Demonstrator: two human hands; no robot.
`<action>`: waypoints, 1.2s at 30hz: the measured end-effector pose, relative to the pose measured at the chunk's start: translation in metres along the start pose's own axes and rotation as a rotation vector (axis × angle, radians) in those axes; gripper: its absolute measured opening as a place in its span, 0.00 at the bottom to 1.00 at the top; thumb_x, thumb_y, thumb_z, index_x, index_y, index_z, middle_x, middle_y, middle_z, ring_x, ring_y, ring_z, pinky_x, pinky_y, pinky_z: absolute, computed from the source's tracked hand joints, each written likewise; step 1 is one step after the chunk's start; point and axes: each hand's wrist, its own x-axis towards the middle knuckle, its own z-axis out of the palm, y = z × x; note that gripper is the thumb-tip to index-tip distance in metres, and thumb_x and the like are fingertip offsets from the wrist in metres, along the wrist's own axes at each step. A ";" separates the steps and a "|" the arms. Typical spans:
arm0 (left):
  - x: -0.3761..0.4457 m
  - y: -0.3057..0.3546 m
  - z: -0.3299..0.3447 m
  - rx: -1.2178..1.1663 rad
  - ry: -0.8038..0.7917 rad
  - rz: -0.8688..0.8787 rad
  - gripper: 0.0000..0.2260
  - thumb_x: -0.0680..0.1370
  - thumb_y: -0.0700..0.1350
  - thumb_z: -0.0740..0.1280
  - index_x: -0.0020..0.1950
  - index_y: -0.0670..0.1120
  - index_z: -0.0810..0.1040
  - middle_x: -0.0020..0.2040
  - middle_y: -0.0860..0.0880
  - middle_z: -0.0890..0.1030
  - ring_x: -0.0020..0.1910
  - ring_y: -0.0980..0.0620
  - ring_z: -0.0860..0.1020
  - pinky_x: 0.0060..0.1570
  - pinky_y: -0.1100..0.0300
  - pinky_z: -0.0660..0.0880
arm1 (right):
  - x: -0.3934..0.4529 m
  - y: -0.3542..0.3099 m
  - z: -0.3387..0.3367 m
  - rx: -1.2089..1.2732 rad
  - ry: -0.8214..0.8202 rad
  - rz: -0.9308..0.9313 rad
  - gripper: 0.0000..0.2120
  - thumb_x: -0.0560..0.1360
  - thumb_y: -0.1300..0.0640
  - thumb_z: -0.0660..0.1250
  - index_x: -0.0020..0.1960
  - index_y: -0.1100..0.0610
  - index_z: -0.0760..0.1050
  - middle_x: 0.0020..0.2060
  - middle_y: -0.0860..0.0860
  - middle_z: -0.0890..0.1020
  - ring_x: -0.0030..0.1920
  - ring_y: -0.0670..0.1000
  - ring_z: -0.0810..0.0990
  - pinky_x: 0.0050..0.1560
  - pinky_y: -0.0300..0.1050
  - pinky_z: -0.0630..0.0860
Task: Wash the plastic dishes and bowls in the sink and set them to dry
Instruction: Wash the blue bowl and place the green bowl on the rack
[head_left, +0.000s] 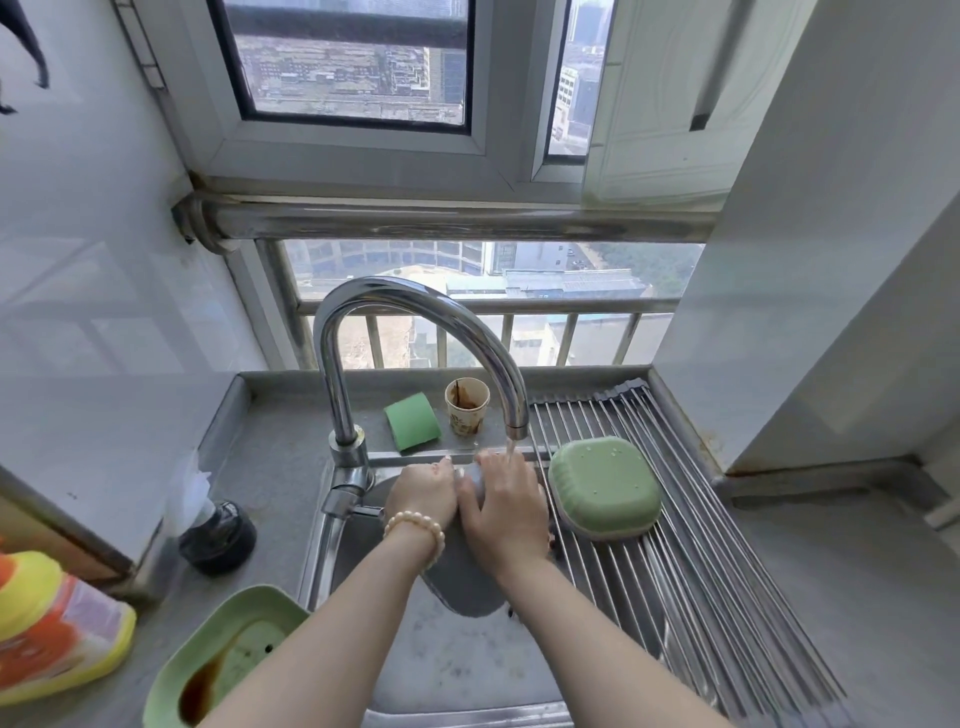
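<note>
a: far left, we note a yellow and orange plastic detergent bottle lying on the grey counter, then a pale green square plastic dish with a pool of dark brown sauce in it. why there?

b: we judge it is waiting its turn, unwashed, just beside the steel sink.

a: next, the left hand, a bead bracelet at its wrist, and the right hand.

b: both are over the sink, fingers curled round a grey plastic dish, which they hold tilted on edge. its upper rim sits under the curved chrome tap, whose thin stream falls onto the right fingers. we read this as rinsing; the tilt probably lets water run down the dish and off into the basin.

a: behind the hands?

b: a folded green sponge and a stained paper cup stand on the ledge, near the tap.

a: and right?

b: a green rounded-square plastic bowl rests upside down on the steel roll-up drying rack, which spans the sink's right part. inverted, it drains; we take it as already washed.
</note>
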 end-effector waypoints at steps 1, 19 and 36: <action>-0.001 0.000 0.001 0.002 -0.016 0.013 0.18 0.81 0.52 0.59 0.47 0.42 0.83 0.53 0.40 0.83 0.54 0.41 0.78 0.52 0.54 0.71 | 0.003 0.002 -0.004 0.010 -0.057 -0.001 0.23 0.74 0.41 0.50 0.47 0.57 0.75 0.44 0.55 0.78 0.45 0.58 0.77 0.43 0.50 0.71; -0.037 0.000 0.040 0.490 0.295 0.752 0.19 0.76 0.57 0.56 0.53 0.50 0.81 0.47 0.46 0.80 0.46 0.43 0.78 0.48 0.43 0.74 | 0.037 0.031 -0.030 0.853 -0.072 0.897 0.17 0.81 0.55 0.61 0.58 0.68 0.76 0.52 0.61 0.81 0.48 0.54 0.78 0.56 0.53 0.77; -0.005 0.052 0.010 0.185 -0.069 0.207 0.18 0.79 0.51 0.60 0.33 0.44 0.76 0.42 0.42 0.81 0.48 0.40 0.78 0.43 0.56 0.69 | 0.028 0.019 -0.043 0.572 0.027 0.796 0.22 0.78 0.54 0.61 0.26 0.58 0.68 0.25 0.52 0.71 0.36 0.57 0.69 0.37 0.46 0.63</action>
